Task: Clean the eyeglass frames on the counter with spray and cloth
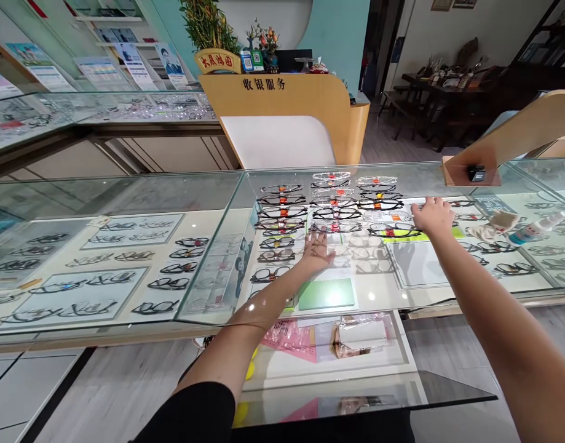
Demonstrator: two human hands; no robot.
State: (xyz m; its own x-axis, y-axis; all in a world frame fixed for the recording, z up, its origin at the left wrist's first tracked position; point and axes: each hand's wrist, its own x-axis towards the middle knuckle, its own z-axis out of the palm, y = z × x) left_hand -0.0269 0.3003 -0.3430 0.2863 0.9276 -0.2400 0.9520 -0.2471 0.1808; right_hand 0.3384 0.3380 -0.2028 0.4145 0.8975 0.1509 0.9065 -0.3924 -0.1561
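Observation:
My left hand (317,251) rests on the glass counter with its fingers apart, its tips at the lower edge of a dark-framed pair of eyeglasses (336,228). Whether the fingertips touch that frame I cannot tell. Further right, my right hand (433,216) lies on the counter, fingers spread and bent down, holding nothing that I can see. Just left of it are a clear pair of eyeglasses (389,217) and a black pair of eyeglasses (395,231). Several eyeglasses with orange or red tags stand in three columns on the glass top, folded, one row behind another.
Below the counter an open drawer (409,354) holds pink packaging (291,338). A spray bottle (539,227), a crumpled cloth (493,226) and a wooden-framed mirror (517,132) are at the right. More eyeglasses (169,283) lie inside the case. Behind stands a wooden cashier desk (286,98).

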